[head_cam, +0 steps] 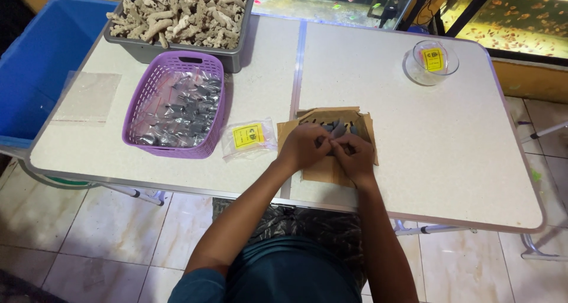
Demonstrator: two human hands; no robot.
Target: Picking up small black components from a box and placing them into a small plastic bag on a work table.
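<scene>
I see small grey pieces point(337, 128) in an open cardboard box point(365, 121) at the centre of the surface point(449, 143). My left hand point(303, 147) and right hand point(356, 157) meet over the box, fingers pinched on a grey piece between them. At nine o'clock lies a clear packet point(248, 137), then a purple basket point(176, 105). A glass bowl point(431, 61) sits at two o'clock.

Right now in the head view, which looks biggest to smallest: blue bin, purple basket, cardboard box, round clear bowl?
1. blue bin, though partly cut off
2. purple basket
3. cardboard box, partly hidden by hands
4. round clear bowl
</scene>
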